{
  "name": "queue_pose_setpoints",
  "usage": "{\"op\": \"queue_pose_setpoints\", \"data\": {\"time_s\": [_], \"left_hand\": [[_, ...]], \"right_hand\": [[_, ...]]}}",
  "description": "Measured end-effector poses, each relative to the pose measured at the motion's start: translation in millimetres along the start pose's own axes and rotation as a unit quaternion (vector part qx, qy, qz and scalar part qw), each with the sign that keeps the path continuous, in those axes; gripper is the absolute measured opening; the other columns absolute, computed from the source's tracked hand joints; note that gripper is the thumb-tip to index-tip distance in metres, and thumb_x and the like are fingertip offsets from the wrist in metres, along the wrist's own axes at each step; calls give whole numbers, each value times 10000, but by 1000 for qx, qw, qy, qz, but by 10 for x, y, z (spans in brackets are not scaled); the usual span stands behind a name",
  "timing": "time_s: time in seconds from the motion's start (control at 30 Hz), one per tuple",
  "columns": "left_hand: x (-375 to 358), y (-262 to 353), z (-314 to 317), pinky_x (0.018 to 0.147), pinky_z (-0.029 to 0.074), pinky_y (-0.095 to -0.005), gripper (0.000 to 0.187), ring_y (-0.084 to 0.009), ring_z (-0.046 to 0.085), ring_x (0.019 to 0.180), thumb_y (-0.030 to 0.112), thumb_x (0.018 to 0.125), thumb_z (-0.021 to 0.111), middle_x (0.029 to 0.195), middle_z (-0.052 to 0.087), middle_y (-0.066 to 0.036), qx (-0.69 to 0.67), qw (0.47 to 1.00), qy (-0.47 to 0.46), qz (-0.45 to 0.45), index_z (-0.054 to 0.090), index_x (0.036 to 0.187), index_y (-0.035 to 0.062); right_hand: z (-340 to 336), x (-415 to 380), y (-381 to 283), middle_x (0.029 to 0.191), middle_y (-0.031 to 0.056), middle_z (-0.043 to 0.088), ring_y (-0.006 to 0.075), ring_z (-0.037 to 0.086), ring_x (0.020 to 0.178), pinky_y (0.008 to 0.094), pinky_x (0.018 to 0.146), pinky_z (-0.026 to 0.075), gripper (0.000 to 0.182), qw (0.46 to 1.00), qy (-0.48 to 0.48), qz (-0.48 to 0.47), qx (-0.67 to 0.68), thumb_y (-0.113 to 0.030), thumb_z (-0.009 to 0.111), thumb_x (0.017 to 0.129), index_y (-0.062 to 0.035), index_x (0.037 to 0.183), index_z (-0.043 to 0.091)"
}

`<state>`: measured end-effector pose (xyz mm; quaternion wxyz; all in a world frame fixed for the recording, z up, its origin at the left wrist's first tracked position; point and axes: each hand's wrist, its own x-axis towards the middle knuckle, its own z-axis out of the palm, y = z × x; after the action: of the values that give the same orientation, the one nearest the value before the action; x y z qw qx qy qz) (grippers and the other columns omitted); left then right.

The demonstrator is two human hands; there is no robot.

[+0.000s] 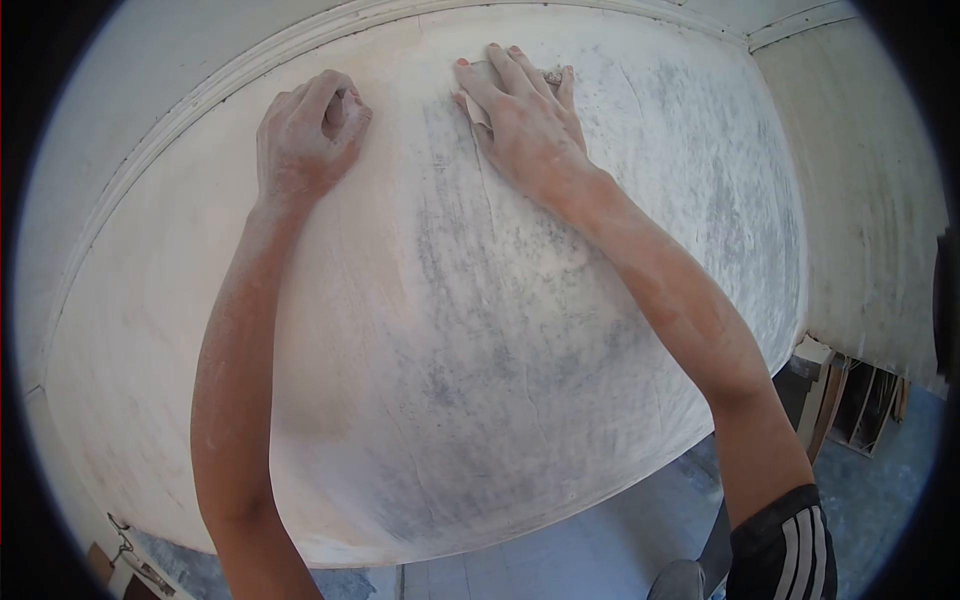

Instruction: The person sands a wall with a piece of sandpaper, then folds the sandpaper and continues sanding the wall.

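Both hands rest against a white and grey patched wall surface [480, 330]. My left hand [312, 130], coated in pale dust, is curled with its fingers closed against the upper left of the surface; whatever it may hold is hidden. Higher up and to the right, my right hand [525, 120] lies flat, pressing a thin folded sheet of sandpaper [477, 112] to the wall. Edges of the sheet show beside the thumb and near the fingertips.
Moulding [190, 115] curves along the top and left. Another wall [860, 190] stands at the right. Below it is a wooden rack [862, 405]. Loose wires [125, 545] hang at the lower left. A foot or knee shows at the bottom [678, 580].
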<state>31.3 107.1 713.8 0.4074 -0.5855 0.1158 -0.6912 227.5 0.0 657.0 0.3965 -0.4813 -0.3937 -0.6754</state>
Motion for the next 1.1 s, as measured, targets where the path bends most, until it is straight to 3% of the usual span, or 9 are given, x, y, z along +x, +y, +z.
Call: {"op": "queue_pose_setpoints", "data": {"time_s": [0.23, 0.33, 0.43, 0.53, 0.63, 0.73, 0.93, 1.03, 1.1], "left_hand": [[-18, 15, 19, 628, 471, -349, 68, -201, 534, 628, 145, 822, 675, 646, 567, 2, -10, 999, -8, -30, 610, 833, 127], [-20, 29, 14, 630, 471, -349, 66, -201, 537, 629, 140, 819, 673, 644, 567, -1, -2, 1000, -10, -22, 610, 832, 125], [0, 12, -5, 634, 470, -346, 69, -200, 536, 626, 136, 818, 671, 647, 566, -1, 5, 1000, -18, 0, 605, 825, 118], [-1, 40, 8, 638, 466, -342, 68, -198, 535, 627, 137, 826, 666, 646, 559, -2, 0, 1000, -11, -10, 603, 826, 112], [-10, 39, 0, 637, 462, -339, 65, -197, 530, 625, 130, 835, 662, 649, 557, -7, -6, 999, -26, -37, 602, 825, 109], [-10, 29, 3, 629, 461, -335, 64, -194, 521, 612, 126, 834, 663, 645, 557, -7, 5, 1000, -11, -13, 602, 824, 111], [-9, 14, 23, 622, 462, -331, 70, -190, 515, 594, 131, 832, 667, 636, 561, -5, -2, 1000, 5, -11, 601, 825, 110], [-16, 16, 24, 616, 465, -328, 75, -181, 522, 599, 133, 830, 670, 637, 566, -5, -10, 1000, 4, -19, 600, 823, 109], [-13, 9, 22, 615, 468, -326, 74, -176, 527, 604, 136, 831, 669, 638, 570, -5, -10, 1000, -6, -26, 600, 825, 108]], "right_hand": [[-83, 400, 88, 1561, 211, 306, 371, 260, 1461, 609, 1173, 174, 544, 996, -79, 15, 39, -323, 487, 974, -109, 1469, 412], [0, -23, 100, 1507, 160, 386, 316, 288, 1452, 654, 1158, 192, 445, 1000, -1, -24, 12, -283, 430, 1025, -154, 1451, 449], [60, 78, 173, 1532, 113, 378, 314, 318, 1441, 628, 1161, 231, 397, 1000, 16, -25, 10, -364, 397, 1050, -184, 1381, 522], [-38, 493, 195, 1537, 74, 385, 297, 313, 1447, 602, 1172, 238, 385, 997, -76, -7, -17, -379, 387, 1053, -197, 1357, 536], [47, 554, 240, 1518, 209, 383, 361, 312, 1441, 603, 1160, 215, 476, 997, -59, 1, 52, -283, 464, 983, -84, 1415, 459], [-22, 320, 247, 1529, 57, 404, 284, 329, 1441, 580, 1181, 242, 371, 998, -7, -6, 56, -385, 385, 1051, -214, 1335, 551], [84, 198, 253, 1506, 44, 437, 248, 365, 1422, 562, 1178, 254, 380, 997, 35, -36, -52, -400, 379, 1052, -228, 1346, 549], [54, 401, 287, 1501, 212, 403, 365, 339, 1423, 595, 1153, 233, 458, 999, -20, -39, 12, -290, 449, 992, -79, 1398, 470], [-139, 486, 202, 1497, 214, 408, 361, 353, 1415, 602, 1143, 241, 456, 998, -46, -20, 35, -301, 440, 997, -79, 1394, 474]]}}
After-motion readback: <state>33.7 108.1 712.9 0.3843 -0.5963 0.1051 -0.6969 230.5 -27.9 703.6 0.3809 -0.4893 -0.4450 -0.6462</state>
